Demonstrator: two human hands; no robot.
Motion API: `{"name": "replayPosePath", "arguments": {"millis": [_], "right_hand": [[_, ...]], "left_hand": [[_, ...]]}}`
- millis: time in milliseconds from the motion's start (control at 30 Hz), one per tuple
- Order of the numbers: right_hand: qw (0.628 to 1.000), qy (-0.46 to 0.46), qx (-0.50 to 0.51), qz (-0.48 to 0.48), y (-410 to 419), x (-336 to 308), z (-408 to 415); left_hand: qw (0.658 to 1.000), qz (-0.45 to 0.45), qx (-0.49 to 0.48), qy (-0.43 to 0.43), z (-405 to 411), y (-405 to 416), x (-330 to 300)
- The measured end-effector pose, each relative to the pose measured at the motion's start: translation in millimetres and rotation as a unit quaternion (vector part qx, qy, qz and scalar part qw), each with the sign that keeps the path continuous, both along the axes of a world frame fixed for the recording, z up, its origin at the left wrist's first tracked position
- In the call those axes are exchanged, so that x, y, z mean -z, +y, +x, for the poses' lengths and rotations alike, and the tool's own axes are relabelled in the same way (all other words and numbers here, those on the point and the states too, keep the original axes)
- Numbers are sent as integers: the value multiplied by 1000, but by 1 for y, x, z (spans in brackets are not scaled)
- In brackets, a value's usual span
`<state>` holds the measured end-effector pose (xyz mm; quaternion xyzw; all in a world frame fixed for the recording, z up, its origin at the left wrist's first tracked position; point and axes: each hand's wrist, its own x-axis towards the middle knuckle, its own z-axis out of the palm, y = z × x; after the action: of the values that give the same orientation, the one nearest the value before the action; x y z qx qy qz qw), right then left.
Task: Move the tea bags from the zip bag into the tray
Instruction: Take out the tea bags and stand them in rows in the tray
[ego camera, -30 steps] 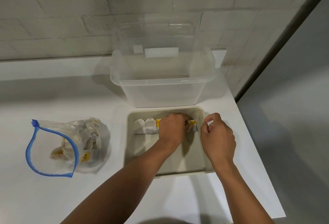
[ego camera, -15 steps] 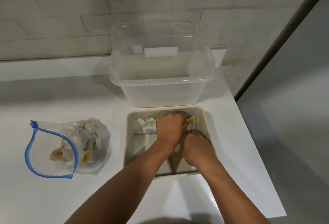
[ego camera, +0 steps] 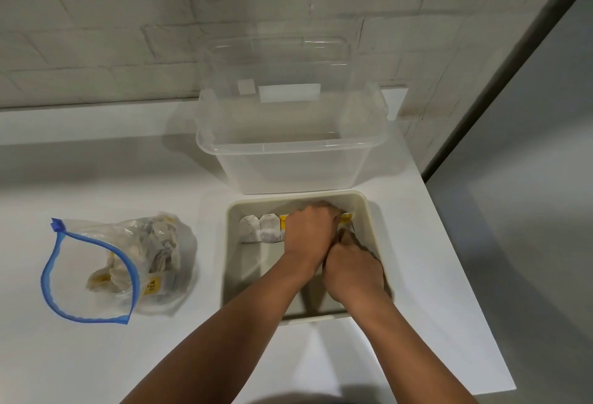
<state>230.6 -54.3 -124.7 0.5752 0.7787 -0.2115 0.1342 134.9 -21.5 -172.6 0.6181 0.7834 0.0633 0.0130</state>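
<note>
Hands meet inside the beige tray [ego camera: 373, 220], which sits at lower centre-right of the frame on the white bench [ego camera: 96, 162]. Left hand [ego camera: 309, 231] lies knuckles-up over the far row of the tray, its fingers curled down onto the tea bags [ego camera: 260, 228] standing there; whether it pinches one cannot be told, since the fingertips are hidden. Right hand [ego camera: 353, 267] is just beside it, touching it at the thumb side, fingers curled downward into the tray; what they hold, if anything, is hidden. Two pale tea bags stand side by side at the left end of the row, and a yellow tag [ego camera: 346, 219] shows to the right of the left hand, near the tray's far right corner.

Zip bag [ego camera: 128, 262] with a blue seal lies open at the left of the frame, well apart from the tray, with a heap of tea bags and yellow tags inside. Behind the tray, touching or just beside its far edge, stands a clear plastic tub [ego camera: 288, 153] against the white brick wall [ego camera: 128, 34].
</note>
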Motion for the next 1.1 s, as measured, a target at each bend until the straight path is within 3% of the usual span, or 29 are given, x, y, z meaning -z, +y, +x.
{"name": "replayPosePath", "arguments": {"millis": [400,800,1100], "right_hand": [[1000,19,1,8,4,17,-1],[1000,17,-14,7,6,15,-2],[999,19,-10,34,-1,9,6]], "left_hand": [[999,37,-3,36,-15,-5,-7],[985,-90,88,116,-15,-36,0],[991,-76,76,79,-13,-42,-4]]}}
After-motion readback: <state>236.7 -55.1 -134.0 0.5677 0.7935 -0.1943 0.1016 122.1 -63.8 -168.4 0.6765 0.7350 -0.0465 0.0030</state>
